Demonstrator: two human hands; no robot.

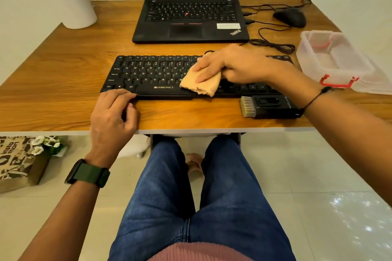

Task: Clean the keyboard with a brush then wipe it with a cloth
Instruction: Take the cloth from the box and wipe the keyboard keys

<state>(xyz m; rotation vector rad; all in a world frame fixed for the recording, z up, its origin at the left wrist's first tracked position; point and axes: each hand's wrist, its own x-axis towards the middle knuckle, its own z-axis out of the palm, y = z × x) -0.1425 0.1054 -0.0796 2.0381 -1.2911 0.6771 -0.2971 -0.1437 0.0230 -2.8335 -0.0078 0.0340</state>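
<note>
Two hands are at work over the wooden desk (63, 82). The right hand (229, 65) lies across the middle of the flat black keyboard (152, 76), palm down, fingers laid nearly straight on a folded tan cloth (200, 85) and pressing it onto the keys; whether the thumb, hidden underneath, hooks round the fabric cannot be told. The cloth sticks out from beneath the fingertips toward the keyboard's near edge. A thin black cord circles that wrist.

The left hand (112, 110) rests at the keyboard's near left corner, fingers curled loosely, the fingertips touching the front edge beside the bottom row of keys; nothing is grasped inside it. A watch with a dark green strap (89, 174) sits on that wrist.

Just under the right forearm, close to the keyboard's front edge, lies a black-handled brush with pale bristles (267, 107), flat on the desk, bristles pointing toward the left hand and touched by neither hand. Beyond the right wrist, on the far side of it, stands a clear plastic box with red clips (339, 63). Past the right hand's knuckles sits an open black laptop (191, 15), and farther off on that side a black mouse (290, 17) with its cable looping back toward the keyboard. Far beyond the left hand, at the desk's corner, stands a white plant pot (74, 4).
</note>
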